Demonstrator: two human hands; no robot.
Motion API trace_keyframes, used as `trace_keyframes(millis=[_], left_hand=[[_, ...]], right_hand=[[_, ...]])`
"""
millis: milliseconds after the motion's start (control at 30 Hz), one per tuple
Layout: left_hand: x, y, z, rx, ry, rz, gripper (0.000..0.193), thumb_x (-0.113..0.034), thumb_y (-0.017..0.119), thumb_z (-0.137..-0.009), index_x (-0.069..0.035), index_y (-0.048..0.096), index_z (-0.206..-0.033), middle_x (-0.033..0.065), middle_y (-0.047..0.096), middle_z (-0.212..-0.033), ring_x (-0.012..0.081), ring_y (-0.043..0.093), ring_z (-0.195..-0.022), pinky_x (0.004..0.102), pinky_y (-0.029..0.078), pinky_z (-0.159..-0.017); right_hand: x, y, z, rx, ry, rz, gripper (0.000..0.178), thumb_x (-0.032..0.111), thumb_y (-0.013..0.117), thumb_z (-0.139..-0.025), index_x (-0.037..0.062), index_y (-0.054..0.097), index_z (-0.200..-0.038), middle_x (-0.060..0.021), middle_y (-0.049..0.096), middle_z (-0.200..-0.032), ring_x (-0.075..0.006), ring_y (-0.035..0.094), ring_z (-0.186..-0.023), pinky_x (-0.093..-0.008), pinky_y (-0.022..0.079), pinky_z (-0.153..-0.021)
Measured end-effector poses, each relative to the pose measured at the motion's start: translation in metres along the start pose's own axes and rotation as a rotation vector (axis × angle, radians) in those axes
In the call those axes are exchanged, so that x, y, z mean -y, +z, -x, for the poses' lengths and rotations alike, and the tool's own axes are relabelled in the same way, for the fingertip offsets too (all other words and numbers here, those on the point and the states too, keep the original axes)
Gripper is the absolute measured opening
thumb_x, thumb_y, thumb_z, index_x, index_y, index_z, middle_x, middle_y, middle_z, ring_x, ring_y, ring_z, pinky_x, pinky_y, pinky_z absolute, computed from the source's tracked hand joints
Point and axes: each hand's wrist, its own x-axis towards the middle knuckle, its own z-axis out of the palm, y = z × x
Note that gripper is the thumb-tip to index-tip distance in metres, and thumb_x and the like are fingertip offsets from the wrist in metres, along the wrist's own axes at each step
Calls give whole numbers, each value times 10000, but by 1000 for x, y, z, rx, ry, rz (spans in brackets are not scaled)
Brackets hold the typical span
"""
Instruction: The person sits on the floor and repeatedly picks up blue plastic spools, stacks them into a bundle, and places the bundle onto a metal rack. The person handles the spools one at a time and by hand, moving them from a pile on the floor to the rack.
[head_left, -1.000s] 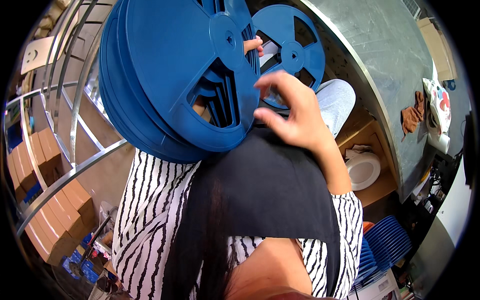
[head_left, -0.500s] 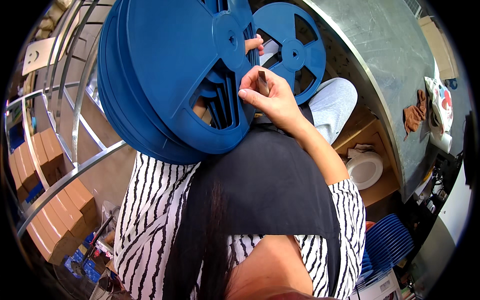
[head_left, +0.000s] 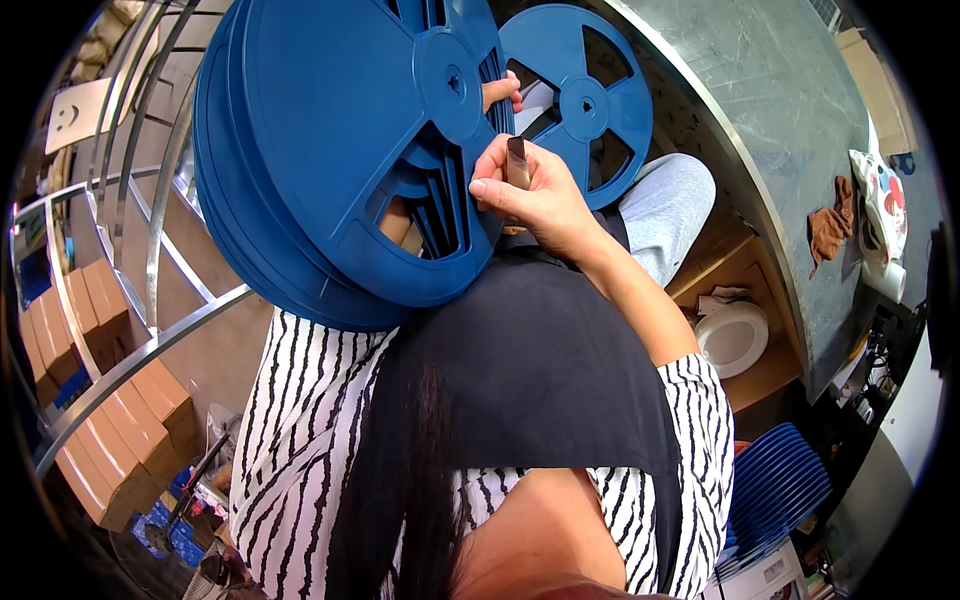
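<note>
A stack of large blue plastic reels stands on edge against my lap, tilted, with wedge-shaped openings in its front disc. My left forearm passes behind the front disc, partly seen through an opening. At the stack's right edge the fingers of my left hand come out, bent against the reels; its palm is hidden. My right hand is closed, thumb and forefinger pinched at the front reel's rim. From its fingers sticks up a small flat strip with a dark tip. Another blue reel stands beyond it.
To the right curves a grey metal-edged worktable with a brown cloth and a white printed bag. Below it, a cardboard box holds a white roll. Metal rails and brown cartons lie left; more blue reels stand lower right.
The reel stack and both hands have shifted slightly left. My right hand has turned a little, so the strip's dark tip sits slightly further left.
</note>
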Motion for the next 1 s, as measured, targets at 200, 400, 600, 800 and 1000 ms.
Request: trace_keyframes(millis=[200,400,600,800,1000], left_hand=[[1,-2,2,-6,-8,14,224,-222,691,-867,-40,616,-973,98,660,-826,189,665,-744,285,550,-625],[1,0,5,-11,-14,20,224,-220,696,-863,-42,615,-972,97,659,-825,189,665,-746,282,551,-627],[3,7,-2,-8,-43,52,225,-218,701,-859,-44,614,-971,96,659,-824,189,665,-749,280,551,-628],[10,9,-12,-81,-151,165,225,-216,706,-855,-45,614,-970,96,658,-822,189,665,-751,278,552,-629],[14,10,-16,-86,-220,206,211,-195,712,-849,-49,611,-963,89,654,-815,189,666,-754,275,555,-630]], right_hand=[[-5,5,-3,-9,-29,29,149,130,671,-847,63,539,-865,16,545,-719,-43,489,-626,-186,368,-548],[-3,4,-2,15,13,-12,139,121,663,-850,63,537,-870,20,539,-715,-42,477,-610,-193,363,-525],[-9,5,-3,-5,-61,20,136,128,664,-852,69,544,-880,30,532,-716,-34,469,-608,-190,361,-517],[-10,5,-5,38,-89,-5,145,139,665,-862,52,549,-862,24,540,-740,-38,490,-678,-186,392,-606],[-17,-2,-9,-35,-64,76,121,120,643,-828,68,535,-847,26,537,-736,-41,478,-670,-202,388,-597]])
